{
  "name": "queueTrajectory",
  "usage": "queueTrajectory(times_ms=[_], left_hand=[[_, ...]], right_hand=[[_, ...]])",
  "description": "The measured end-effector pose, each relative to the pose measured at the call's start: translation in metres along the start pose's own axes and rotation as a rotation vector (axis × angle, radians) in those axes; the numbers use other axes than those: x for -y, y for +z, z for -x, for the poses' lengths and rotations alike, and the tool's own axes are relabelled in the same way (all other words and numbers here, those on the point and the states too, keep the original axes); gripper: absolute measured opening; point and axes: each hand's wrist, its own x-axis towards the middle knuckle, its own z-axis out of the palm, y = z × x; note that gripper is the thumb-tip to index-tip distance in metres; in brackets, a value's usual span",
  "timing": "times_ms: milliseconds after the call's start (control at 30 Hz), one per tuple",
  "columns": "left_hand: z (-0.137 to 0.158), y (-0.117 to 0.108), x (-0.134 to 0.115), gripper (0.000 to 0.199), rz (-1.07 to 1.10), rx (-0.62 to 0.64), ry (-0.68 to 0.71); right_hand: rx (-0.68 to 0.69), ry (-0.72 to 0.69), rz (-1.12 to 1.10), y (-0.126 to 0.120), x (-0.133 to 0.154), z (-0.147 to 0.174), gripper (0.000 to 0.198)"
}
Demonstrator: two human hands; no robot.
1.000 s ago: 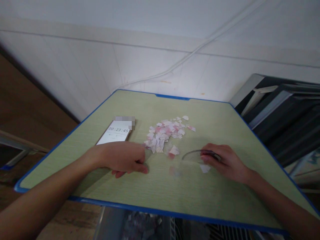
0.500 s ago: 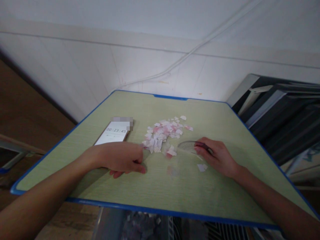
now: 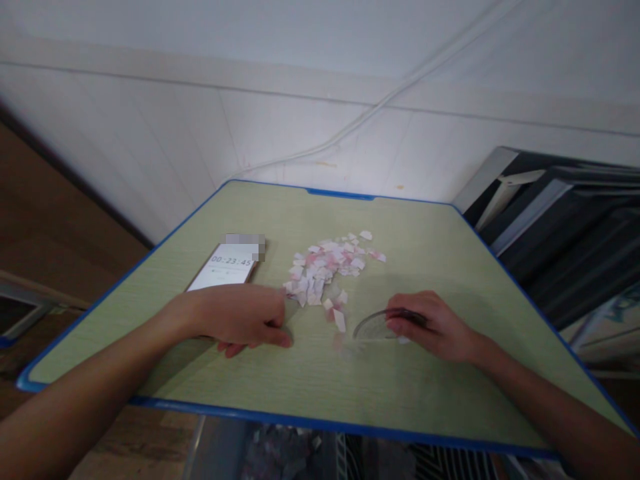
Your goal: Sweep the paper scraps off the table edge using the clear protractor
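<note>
My right hand [image 3: 433, 327] pinches a clear half-round protractor [image 3: 375, 325] at its right end, low over the table or on it. A small scrap shows partly behind its fingers. To its left lie a few loose paper scraps [image 3: 339, 317] and faint, blurred bits. Beyond them a heap of white and pink paper scraps [image 3: 323, 263] spreads over the middle of the table. My left hand [image 3: 247, 317] rests on the tabletop left of the heap, fingers curled and thumb pointing right. Nothing shows in it. Just behind its wrist lies a phone [image 3: 225, 265] with a timer on screen.
The green table [image 3: 280, 213] has a blue rim and stands against a white wall [image 3: 300, 127]. Below its front edge is a clear bin [image 3: 220, 443] with paper bits. Dark flat folders or boards [image 3: 565, 220] lean at the right. A brown panel [image 3: 55, 180] stands left.
My right hand has brought the protractor toward me, down the table. Loose scraps beside the heap have shifted slightly, and the scrap near my right hand is now mostly covered. My left hand stays put.
</note>
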Motion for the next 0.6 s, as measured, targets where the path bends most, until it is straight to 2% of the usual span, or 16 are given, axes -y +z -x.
queueTrajectory(times_ms=[233, 433, 600], left_hand=[[0.0015, -0.0008, -0.0028, 0.052, 0.012, -0.004, 0.000], [0.0013, -0.0002, -0.0010, 0.052, 0.001, -0.012, 0.003], [0.0011, 0.0000, -0.0008, 0.051, 0.005, 0.000, -0.019]], right_hand=[[-0.103, 0.048, 0.051, 0.0014, 0.0029, -0.0007, 0.024], [-0.059, -0.066, 0.200, 0.0079, 0.0077, -0.0002, 0.026], [-0.226, -0.005, 0.338, 0.0028, 0.0065, 0.0018, 0.024]])
